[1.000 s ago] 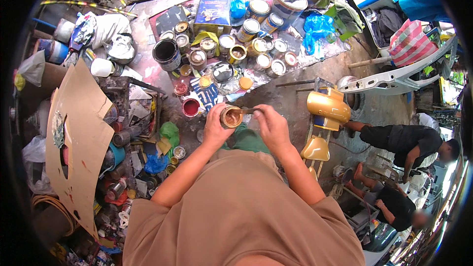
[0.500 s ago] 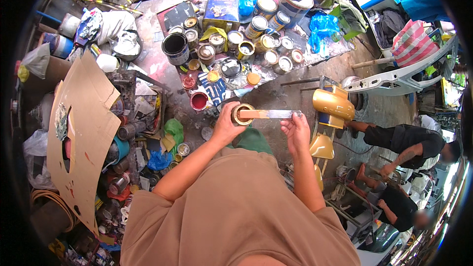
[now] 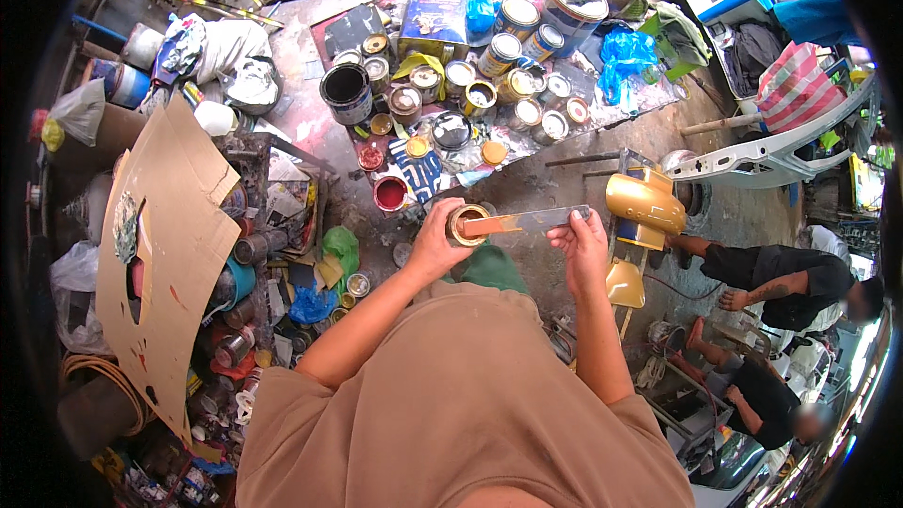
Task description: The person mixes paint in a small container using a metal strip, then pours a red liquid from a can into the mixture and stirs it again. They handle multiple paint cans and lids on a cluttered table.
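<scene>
My left hand (image 3: 435, 241) is wrapped around a small open paint can (image 3: 455, 237) held in front of my body. My right hand (image 3: 580, 246) pinches one end of a long flat stirring stick (image 3: 541, 220) between thumb and fingers. The stick's other end rests over the can's mouth and is coated in orange-brown paint; its bare part looks grey. Beyond my hands, an open can of dark red paint (image 3: 389, 193) stands at the edge of the low table (image 3: 602, 127), near a blue-and-white patterned cloth (image 3: 419, 169).
Several paint cans crowd the table, among them a black-filled can (image 3: 346, 94) and a large blue tin (image 3: 435, 14). A cardboard sheet (image 3: 174, 254) leans at left over clutter. Gold-painted parts (image 3: 644, 207) stand at right, near two people (image 3: 781, 277) in dark clothes.
My right hand has moved slightly right and up with the stirring stick, and more of the stick shows outside the can. The left hand keeps its hold on the can.
</scene>
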{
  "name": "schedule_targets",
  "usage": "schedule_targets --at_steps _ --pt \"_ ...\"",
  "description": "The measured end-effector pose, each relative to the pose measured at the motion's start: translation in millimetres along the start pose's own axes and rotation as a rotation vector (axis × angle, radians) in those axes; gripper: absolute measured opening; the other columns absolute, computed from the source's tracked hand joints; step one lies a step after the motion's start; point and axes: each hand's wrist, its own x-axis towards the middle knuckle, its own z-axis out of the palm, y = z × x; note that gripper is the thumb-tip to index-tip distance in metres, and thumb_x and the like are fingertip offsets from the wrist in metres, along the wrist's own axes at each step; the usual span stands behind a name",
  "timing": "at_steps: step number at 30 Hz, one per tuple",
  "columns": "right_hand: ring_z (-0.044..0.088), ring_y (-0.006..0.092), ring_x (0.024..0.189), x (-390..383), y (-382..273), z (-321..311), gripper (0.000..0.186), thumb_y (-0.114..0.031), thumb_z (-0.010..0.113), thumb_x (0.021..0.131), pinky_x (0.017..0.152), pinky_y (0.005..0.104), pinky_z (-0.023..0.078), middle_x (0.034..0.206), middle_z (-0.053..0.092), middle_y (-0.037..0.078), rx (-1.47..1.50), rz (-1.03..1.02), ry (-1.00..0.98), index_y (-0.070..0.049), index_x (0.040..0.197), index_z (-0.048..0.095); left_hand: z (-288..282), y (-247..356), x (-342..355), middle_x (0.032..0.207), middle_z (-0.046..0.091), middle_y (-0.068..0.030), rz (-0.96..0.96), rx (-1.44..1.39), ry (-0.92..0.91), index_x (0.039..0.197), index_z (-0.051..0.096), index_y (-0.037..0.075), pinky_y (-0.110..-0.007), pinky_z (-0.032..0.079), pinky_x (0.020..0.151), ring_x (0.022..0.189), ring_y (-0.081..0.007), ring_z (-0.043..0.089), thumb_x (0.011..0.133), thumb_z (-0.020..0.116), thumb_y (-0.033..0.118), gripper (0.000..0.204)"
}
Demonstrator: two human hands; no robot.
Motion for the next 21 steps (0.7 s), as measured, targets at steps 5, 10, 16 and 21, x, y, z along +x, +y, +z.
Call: schedule_targets --at_steps 5,10,16,21 --pt "0.07 0.0161 0.08 -23 -13 34 0.018 -0.017 0.058 0.108 0.073 0.0305 0.055 0.092 0.071 0.005 -0.46 -0.26 -0.055 -0.001 0.115 0.063 11 0 7 0.138 0.057 -0.0166 0.089 0.093 0.01 0.139 0.051 0.007 -0.045 0.048 0.11 0.13 -0.0374 0.058 0.072 0.091 0.015 0.078" --pt "0.072 0.034 0.088 -32 -16 25 0.014 -0.012 0.068 0.099 0.077 0.0417 0.057 0.096 0.073 0.017 -0.925 -0.527 -0.194 -0.004 0.111 0.069 38 1 13 0.14 0.058 -0.017 0.06 0.102 -0.036 0.139 0.051 0.008 -0.046 0.049 0.109 0.13 -0.0389 0.058 0.073 0.09 0.013 0.077" --pt "0.071 0.0387 0.092 -7 -25 -24 0.014 -0.008 0.069 0.096 0.079 0.0456 0.057 0.101 0.073 0.018 -1.014 -0.763 -0.096 -0.004 0.109 0.07 96 10 38 0.144 0.057 -0.0178 0.057 0.107 -0.131 0.139 0.052 0.008 -0.045 0.05 0.109 0.132 -0.0391 0.057 0.073 0.088 0.009 0.075" --pt "0.075 0.0288 0.087 16 1 -97 0.022 -0.015 0.059 0.106 0.075 0.0421 0.057 0.099 0.074 0.016 -0.721 -0.267 0.257 -0.001 0.122 0.064 179 2 70 0.146 0.057 -0.0165 0.081 0.112 -0.2 0.14 0.052 0.007 -0.046 0.05 0.109 0.133 -0.0393 0.058 0.073 0.087 0.011 0.075"
